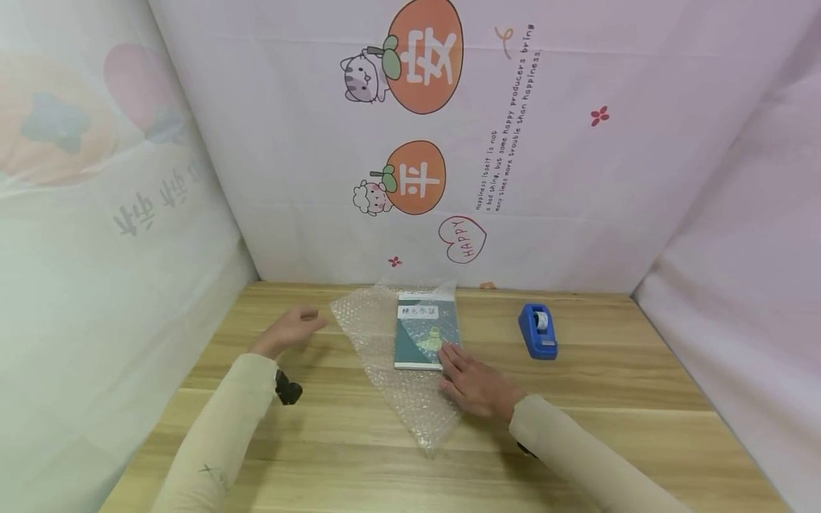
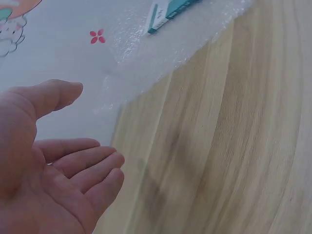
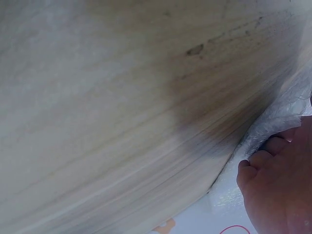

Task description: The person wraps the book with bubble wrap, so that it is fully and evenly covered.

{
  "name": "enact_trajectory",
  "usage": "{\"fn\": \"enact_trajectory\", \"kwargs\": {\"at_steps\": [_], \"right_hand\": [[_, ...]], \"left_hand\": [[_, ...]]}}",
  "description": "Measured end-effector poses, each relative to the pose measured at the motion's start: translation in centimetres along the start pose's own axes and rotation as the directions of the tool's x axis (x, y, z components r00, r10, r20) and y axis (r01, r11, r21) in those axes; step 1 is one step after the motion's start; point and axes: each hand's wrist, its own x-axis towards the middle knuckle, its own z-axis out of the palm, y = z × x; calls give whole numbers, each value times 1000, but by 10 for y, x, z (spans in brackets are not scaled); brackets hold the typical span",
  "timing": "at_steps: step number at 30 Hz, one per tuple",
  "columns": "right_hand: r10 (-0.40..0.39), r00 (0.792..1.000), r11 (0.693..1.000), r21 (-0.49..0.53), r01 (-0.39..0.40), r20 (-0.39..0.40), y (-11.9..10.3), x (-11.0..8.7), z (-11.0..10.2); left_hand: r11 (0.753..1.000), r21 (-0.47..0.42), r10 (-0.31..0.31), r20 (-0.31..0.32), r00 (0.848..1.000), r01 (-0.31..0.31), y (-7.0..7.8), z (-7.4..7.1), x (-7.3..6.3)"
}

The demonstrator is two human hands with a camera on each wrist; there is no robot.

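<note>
A teal book [image 1: 408,345] with a white title label lies on a sheet of bubble wrap [image 1: 378,349]. One flap of the wrap is folded over the book's right side. My right hand [image 1: 477,385] rests on that folded flap, fingers extended across the book's lower right corner. In the right wrist view its fingers [image 3: 261,161] lie against the crinkled plastic. Left of the sheet, my left hand [image 1: 291,333] is held over the table with nothing in it. Its palm and loosely bent fingers [image 2: 92,165] show in the left wrist view, apart from the wrap's edge.
A blue tape dispenser [image 1: 540,333] with a roll of tape stands right of the book on the wooden table [image 1: 616,442]. A printed white cloth [image 1: 551,242] hangs along the table's back edge, and pale cloth walls close off both sides.
</note>
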Motion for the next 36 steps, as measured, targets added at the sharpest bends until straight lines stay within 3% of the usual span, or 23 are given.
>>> {"fn": "enact_trajectory", "kwargs": {"at_steps": [2,4,7,10,14,18,20,24,31,36], "right_hand": [[0,1000,1000,-7,0,3,0,1,0],[1,1000,1000,-15,-1,5,0,1,0],[2,1000,1000,-16,-2,7,0,1,0],[0,1000,1000,-6,0,8,0,0,-1],[-3,1000,1000,-2,3,12,0,0,-1],[2,1000,1000,-3,-2,18,-1,0,-1],[5,1000,1000,-6,-4,20,-1,0,-1],[1,1000,1000,-13,0,19,-1,0,-2],[0,1000,1000,-23,0,23,-1,-1,-2],[-2,1000,1000,-22,2,15,-1,-1,-1]], "left_hand": [[993,-114,6,6,1000,-6,-5,1,1],[970,-244,13,10,1000,-10,-10,4,4],[906,-423,20,13,1000,-13,-18,10,10],[849,-528,26,6,1000,-19,-24,17,15],[798,-600,70,11,997,-49,-30,27,21],[762,-643,115,10,993,-82,-29,38,26],[755,-649,123,0,992,-94,-28,43,29],[739,-667,110,-15,994,-92,-27,53,38],[713,-699,55,-21,998,-54,-13,75,48],[690,-721,3,-94,996,-70,-4,89,54]]}}
